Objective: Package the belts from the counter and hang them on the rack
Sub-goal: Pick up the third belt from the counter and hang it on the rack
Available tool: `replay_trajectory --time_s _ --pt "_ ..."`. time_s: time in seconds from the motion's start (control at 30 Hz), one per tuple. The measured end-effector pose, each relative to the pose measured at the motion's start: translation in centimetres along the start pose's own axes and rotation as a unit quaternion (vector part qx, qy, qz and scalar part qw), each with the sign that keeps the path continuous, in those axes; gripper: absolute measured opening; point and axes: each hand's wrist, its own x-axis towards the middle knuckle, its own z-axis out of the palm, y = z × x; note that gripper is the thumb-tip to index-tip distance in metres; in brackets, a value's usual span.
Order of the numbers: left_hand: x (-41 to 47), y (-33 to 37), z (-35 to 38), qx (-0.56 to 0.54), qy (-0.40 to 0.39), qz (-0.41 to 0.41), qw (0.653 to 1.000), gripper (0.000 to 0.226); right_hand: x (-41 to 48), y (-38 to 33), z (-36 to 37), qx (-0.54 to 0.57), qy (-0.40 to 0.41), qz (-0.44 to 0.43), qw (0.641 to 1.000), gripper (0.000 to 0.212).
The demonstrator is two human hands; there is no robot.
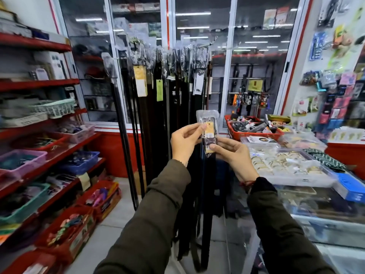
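I hold the bagged belt (208,133) up in front of the rack (167,76). My left hand (184,144) pinches its top, my right hand (232,155) pinches lower; the strap hangs down.

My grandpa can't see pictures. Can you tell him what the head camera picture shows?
Two hands, the left hand and the right hand, hold up a dark belt in a clear plastic sleeve with a yellow tag. Behind it a rack of hanging belts stands before glass doors, with red shelves to the left and a glass counter to the right.
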Motion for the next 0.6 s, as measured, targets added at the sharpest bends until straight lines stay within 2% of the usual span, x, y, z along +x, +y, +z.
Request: replay_trajectory --time_s 0.13,0.27,0.37,0.5,0.6 --pt "1.9 2.5 -0.4 -0.031 -0.024 -0.01 0.999 0.022 3.0 -2.5 2.1 0.032 0.012 -0.045 0.998 0.022" --pt "4.3 4.9 0.2 -0.059 -0.038 0.002 0.998 0.017 6.1 -4.2 2.7 0.066 0.027 -0.088 0.994 0.031" --pt "6.0 6.7 1.5 -0.052 -0.055 0.041 0.996 0.026 8.5 -6.2 2.7 0.062 0.042 -0.113 0.991 0.029" --pt "8.5 8.9 4.1 -0.058 -0.026 0.078 0.995 0.033 11.6 -9.1 2.4 0.075 0.024 -0.138 0.987 0.024" --pt "10.1 10.1 5.9 -0.065 -0.009 0.092 0.994 0.034 13.3 -10.5 2.2 0.093 0.019 -0.15 0.984 0.031"
